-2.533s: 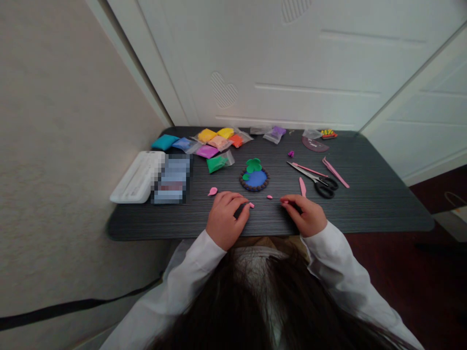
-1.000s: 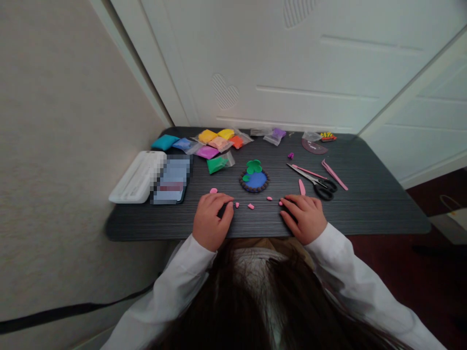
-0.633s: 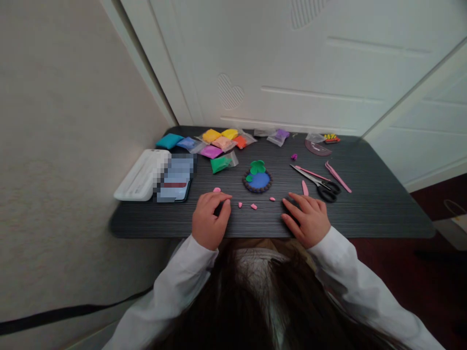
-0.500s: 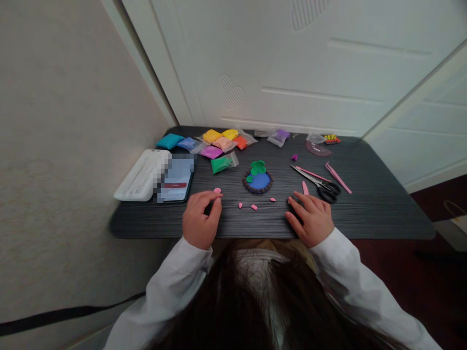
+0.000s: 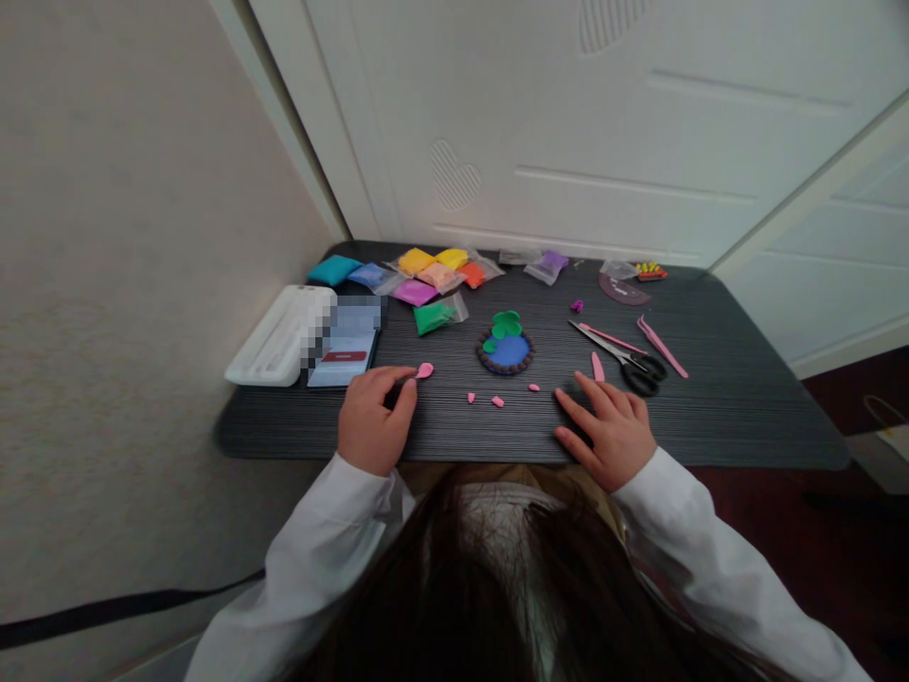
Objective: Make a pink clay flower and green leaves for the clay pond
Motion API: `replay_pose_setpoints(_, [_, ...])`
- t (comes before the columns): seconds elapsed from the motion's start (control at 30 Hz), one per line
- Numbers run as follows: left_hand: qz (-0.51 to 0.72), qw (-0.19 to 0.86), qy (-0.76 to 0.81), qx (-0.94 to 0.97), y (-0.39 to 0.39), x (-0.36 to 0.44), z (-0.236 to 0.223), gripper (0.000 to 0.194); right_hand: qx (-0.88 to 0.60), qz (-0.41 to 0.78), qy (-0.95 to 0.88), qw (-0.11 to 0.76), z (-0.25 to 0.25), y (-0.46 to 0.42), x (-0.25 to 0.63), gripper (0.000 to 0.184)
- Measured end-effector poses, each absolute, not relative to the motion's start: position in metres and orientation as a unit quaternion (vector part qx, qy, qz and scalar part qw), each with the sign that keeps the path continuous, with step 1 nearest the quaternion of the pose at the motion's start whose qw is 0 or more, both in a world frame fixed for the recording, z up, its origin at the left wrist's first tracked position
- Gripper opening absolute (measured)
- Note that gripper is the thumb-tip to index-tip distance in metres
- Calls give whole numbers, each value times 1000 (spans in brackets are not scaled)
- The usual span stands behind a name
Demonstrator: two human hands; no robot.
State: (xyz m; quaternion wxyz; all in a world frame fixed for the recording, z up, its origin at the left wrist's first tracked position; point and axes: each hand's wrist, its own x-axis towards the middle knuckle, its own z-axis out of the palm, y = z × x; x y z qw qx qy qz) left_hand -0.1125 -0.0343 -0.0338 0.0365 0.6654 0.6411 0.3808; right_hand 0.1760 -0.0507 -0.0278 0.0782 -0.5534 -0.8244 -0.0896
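Observation:
My left hand [image 5: 376,417] is at the left front of the table, thumb and index fingertip drawn close together at the narrow end of a flattened pink clay piece [image 5: 426,369]. The piece's rounded end shows beyond the fingers. My right hand [image 5: 605,426] rests on the tabletop with fingers spread, holding nothing, just below a pink clay tool [image 5: 597,367]. Between the hands lie small pink clay bits [image 5: 498,402]. Behind them sits a blue clay disc [image 5: 508,352] rimmed with brown balls, bearing green clay leaves [image 5: 507,325].
Colourful clay packets [image 5: 436,275] line the back left. A phone [image 5: 345,355] and a white case [image 5: 284,332] lie at left. Scissors [image 5: 629,358], pink tweezers [image 5: 664,348] and a small purple clay lump [image 5: 577,306] are at right. A white panelled door [image 5: 554,123] stands behind the table.
My left hand has moved left, uncovering more of the pink clay piece, which stays nearly in place. My right hand has barely moved, its fingers slightly more spread. The view has shifted a little.

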Motion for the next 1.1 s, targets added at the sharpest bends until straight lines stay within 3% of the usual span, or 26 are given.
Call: replay_pose_setpoints(1.1, [361,14,615,701,-35,-110,-34,18,-565,-97,-815,79,-28,-45,175,48])
